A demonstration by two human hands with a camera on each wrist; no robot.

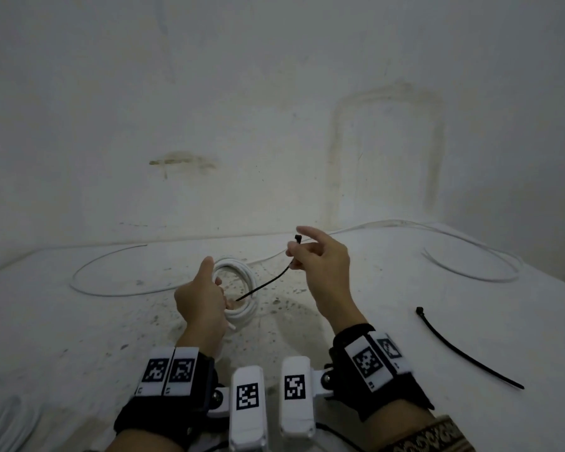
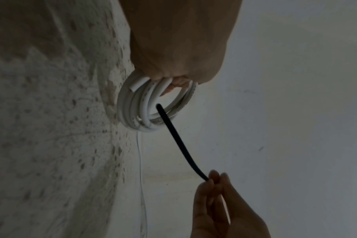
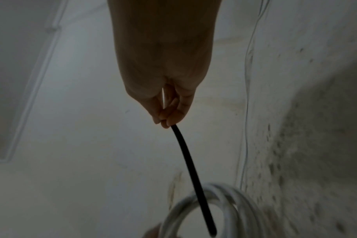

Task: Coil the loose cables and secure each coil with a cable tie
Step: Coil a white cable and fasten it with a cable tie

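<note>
White cable coil (image 1: 238,288) sits in the left hand (image 1: 199,298), whose grip is wrapped round the near side of the loops in the head view, the far side of the ring touching the speckled desk (image 1: 388,305). The right hand (image 1: 320,269) pinches a black cable tie (image 1: 265,283) near its head, forefinger lifted clear, and the tail slants down from that grip into the ring's opening. A spare cable tie (image 1: 463,350) lies on the desk well to the outside of the right grip, and loose cable (image 1: 121,282) curves beyond the left.

From the left wrist, the coil (image 2: 151,106) hangs just below the closed fingers with one cut end (image 2: 139,83) poking free beside them (the likeliest strand to spring out). The tie tip (image 2: 159,106) stands inside the ring, not yet round the bundle.

From the right wrist, fingertips (image 3: 169,119) clamp the tie (image 3: 190,164), which bows toward the blurred coil (image 3: 224,201).

Risks, as I judge them: the limp tail may slip between strands and bind only some loops; a slackened left grip would let the turns unwind; the pinch close to the head leaves a long, wobbly tail that could miss the opening.
</note>
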